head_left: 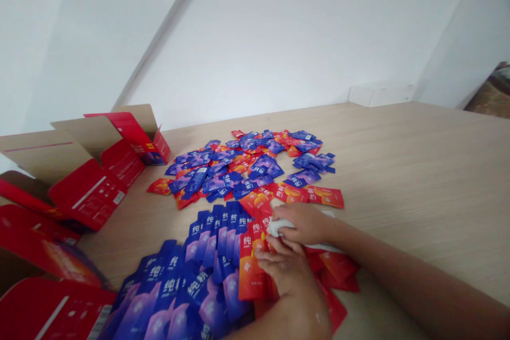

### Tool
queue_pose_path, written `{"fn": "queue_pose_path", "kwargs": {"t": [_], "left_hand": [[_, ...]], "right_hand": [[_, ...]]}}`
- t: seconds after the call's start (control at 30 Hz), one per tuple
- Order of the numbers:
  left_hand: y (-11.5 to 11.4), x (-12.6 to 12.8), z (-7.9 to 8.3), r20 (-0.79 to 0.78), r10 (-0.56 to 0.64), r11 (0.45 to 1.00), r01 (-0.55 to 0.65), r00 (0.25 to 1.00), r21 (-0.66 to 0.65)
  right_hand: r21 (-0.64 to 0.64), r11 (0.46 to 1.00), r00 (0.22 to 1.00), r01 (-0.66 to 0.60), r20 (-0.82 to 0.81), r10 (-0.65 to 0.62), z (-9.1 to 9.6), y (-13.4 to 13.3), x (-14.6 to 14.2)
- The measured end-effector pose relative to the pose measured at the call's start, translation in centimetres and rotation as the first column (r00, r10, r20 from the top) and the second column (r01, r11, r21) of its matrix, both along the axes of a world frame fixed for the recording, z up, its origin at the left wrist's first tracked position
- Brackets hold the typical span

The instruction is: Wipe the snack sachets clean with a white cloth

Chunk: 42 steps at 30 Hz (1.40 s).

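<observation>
My right hand (305,223) is closed on a crumpled white tissue (279,226), held low over red-orange sachets. Close in front of it, my left hand (289,271) rests with fingers stretched over the red sachets (250,268), its fingertips near the tissue. More red sachets (338,268) lie partly hidden under my wrists. Overlapping rows of blue-purple sachets (211,297) spread to the left of my hands. A white piece, partly hidden, shows beneath my right forearm.
A loose mixed pile of blue and red sachets (239,162) covers the table's middle. Open red cardboard boxes (90,191) line the left side. A white box (380,94) stands at the back right against the wall. The wooden tabletop (418,170) extends to the right.
</observation>
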<state>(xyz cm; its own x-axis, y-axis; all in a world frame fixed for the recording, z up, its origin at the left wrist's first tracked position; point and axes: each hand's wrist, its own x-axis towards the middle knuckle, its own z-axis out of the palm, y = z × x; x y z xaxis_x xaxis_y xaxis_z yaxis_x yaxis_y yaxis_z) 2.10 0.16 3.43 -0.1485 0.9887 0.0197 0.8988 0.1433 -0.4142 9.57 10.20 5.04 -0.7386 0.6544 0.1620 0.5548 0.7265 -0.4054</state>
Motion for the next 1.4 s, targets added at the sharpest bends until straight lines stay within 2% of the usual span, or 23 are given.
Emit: {"fn": "queue_pose_path", "kwargs": {"t": [0.13, 0.27, 0.37, 0.47, 0.6, 0.7, 0.83, 0.93, 1.1, 1.27, 1.4], "left_hand": [[0.0, -0.1, 0.1, -0.023, 0.009, 1.000, -0.009, 1.000, -0.012], [0.0, -0.1, 0.3, -0.017, -0.007, 1.000, 0.007, 1.000, -0.007], [-0.1, -0.1, 0.5, 0.044, 0.003, 1.000, -0.002, 0.999, -0.024], [0.0, -0.1, 0.4, 0.071, 0.014, 1.000, -0.012, 0.997, -0.026], [0.1, -0.1, 0.2, 0.050, 0.010, 1.000, -0.010, 0.999, -0.002], [0.0, -0.1, 0.2, 0.021, -0.002, 1.000, 0.002, 1.000, 0.005], [-0.2, 0.0, 0.3, -0.007, -0.008, 1.000, 0.008, 1.000, -0.009], [-0.2, 0.0, 0.1, -0.013, -0.006, 1.000, 0.006, 1.000, -0.019], [-0.1, 0.0, -0.2, -0.019, -0.002, 1.000, 0.002, 1.000, -0.004], [-0.2, 0.0, -0.1, -0.063, -0.015, 1.000, 0.016, 0.998, 0.021], [-0.1, 0.0, -0.3, -0.058, -0.012, 1.000, 0.012, 0.998, 0.000]], "right_hand": [[0.028, 0.994, 0.994, 0.104, 0.023, -0.104, -0.5, 0.9, 0.5], [0.025, 0.989, 0.989, 0.143, -0.039, -0.142, 0.3, 0.9, 0.8], [0.004, 0.996, 0.993, 0.088, -0.082, -0.087, 0.8, 0.3, 0.5], [-0.018, 1.000, 0.999, 0.005, -0.043, -0.006, 0.5, 0.2, 0.2], [0.003, 0.998, 0.998, 0.067, 0.019, -0.067, 0.0, 0.9, 0.6], [0.007, 0.995, 0.995, 0.095, -0.009, -0.095, 0.5, 1.0, 0.9], [0.006, 1.000, 0.996, 0.021, -0.088, -0.020, 1.6, -0.1, 0.5], [-0.021, 0.998, 0.997, -0.062, -0.036, 0.061, 1.4, -0.6, 0.0], [0.009, 1.000, 1.000, 0.012, 0.004, -0.012, 0.0, 0.7, 0.4], [0.031, 0.997, 0.996, 0.072, -0.046, -0.071, 0.7, 1.2, 1.3], [0.022, 0.999, 0.998, -0.026, -0.054, 0.027, 1.3, 0.3, 0.8]]}}
